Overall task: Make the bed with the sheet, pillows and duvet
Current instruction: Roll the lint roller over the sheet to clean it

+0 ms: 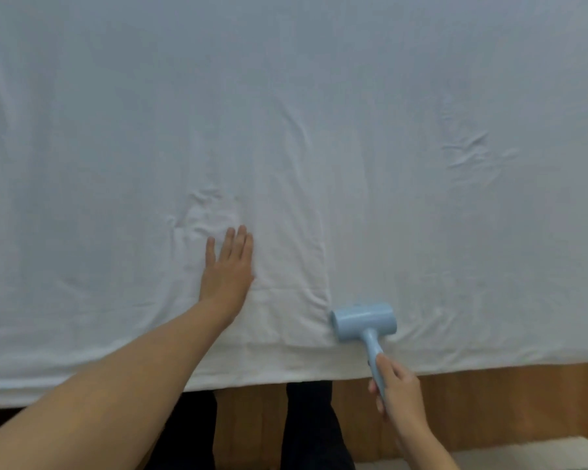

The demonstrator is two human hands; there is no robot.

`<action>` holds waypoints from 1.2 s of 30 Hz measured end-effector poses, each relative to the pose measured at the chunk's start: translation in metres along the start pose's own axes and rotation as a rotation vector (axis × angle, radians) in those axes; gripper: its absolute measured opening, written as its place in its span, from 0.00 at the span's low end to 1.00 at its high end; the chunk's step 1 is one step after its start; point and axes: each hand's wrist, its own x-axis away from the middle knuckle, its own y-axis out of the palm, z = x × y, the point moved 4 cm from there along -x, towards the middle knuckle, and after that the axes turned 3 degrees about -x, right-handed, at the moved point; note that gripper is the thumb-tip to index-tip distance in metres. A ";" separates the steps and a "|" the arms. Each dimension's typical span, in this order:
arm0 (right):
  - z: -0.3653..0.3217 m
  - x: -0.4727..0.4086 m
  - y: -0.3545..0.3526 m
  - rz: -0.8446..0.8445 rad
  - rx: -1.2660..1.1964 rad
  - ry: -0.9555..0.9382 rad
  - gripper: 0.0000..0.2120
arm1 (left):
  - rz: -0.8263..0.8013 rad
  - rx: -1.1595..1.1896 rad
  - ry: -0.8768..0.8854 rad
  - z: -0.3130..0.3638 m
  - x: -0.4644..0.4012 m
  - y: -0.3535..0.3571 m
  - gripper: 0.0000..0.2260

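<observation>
One stage looks done: the white cotton sheet (319,130) covers the bed, faintly creased. Your left hand (228,266) presses flat on it, fingers straight; your right hand (396,388) grips the pale blue plastic roller (364,322) at the near edge. No pillows or duvet show.

1 white sheet (319,130), 1 blue handheld roller (365,322), 2 hands: left hand (226,269), right hand (399,390).
</observation>
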 end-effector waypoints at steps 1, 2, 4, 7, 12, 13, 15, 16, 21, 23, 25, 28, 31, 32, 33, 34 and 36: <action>0.005 0.003 -0.001 0.022 0.006 0.011 0.17 | 0.018 0.013 0.011 0.000 0.006 0.002 0.34; 0.008 0.007 -0.002 0.047 0.012 0.019 0.18 | 0.041 0.029 0.020 -0.001 0.011 0.004 0.34; 0.008 0.014 -0.001 0.110 0.019 0.030 0.18 | 0.083 0.056 0.029 -0.004 0.022 0.006 0.33; -0.010 0.031 0.011 0.169 0.004 0.001 0.18 | 0.149 0.083 0.025 -0.019 0.030 0.004 0.33; -0.114 0.030 0.085 0.042 -0.136 -0.165 0.19 | 0.193 0.095 -0.072 -0.090 0.013 -0.001 0.33; -0.145 0.022 0.107 -0.001 -0.170 -0.204 0.19 | 0.180 0.088 -0.112 -0.109 0.010 -0.001 0.31; -0.208 -0.001 0.151 -0.079 -0.246 -0.285 0.18 | 0.123 0.083 -0.147 -0.141 0.008 0.002 0.29; -0.239 -0.013 0.171 -0.116 -0.270 -0.319 0.18 | 0.085 0.083 -0.131 -0.151 0.007 0.005 0.28; -0.340 -0.051 0.230 -0.200 -0.192 -0.278 0.19 | -0.060 0.116 -0.089 -0.155 0.008 0.011 0.28; -0.341 -0.054 0.235 -0.184 -0.129 -0.227 0.19 | -0.104 0.119 -0.105 -0.152 0.008 0.010 0.29; -0.316 -0.051 0.231 -0.158 -0.104 -0.203 0.18 | -0.125 0.091 -0.095 -0.152 0.009 0.008 0.28; -0.239 -0.035 0.207 -0.118 -0.068 -0.178 0.18 | -0.138 0.081 -0.059 -0.156 0.013 0.002 0.27; -0.132 -0.007 0.176 -0.108 -0.049 -0.085 0.15 | -0.172 0.075 -0.018 -0.158 0.022 -0.001 0.27; -0.096 0.003 0.166 -0.111 -0.030 -0.043 0.15 | -0.185 0.067 -0.008 -0.158 0.026 -0.002 0.27; -0.064 0.012 0.157 -0.111 -0.002 -0.006 0.14 | -0.198 0.059 -0.002 -0.158 0.030 -0.001 0.27; -0.036 0.022 0.149 -0.113 0.027 0.022 0.14 | -0.207 0.055 0.002 -0.157 0.033 0.000 0.27; 0.005 0.037 0.137 -0.135 0.076 0.059 0.14 | -0.220 0.056 0.006 -0.156 0.040 0.003 0.28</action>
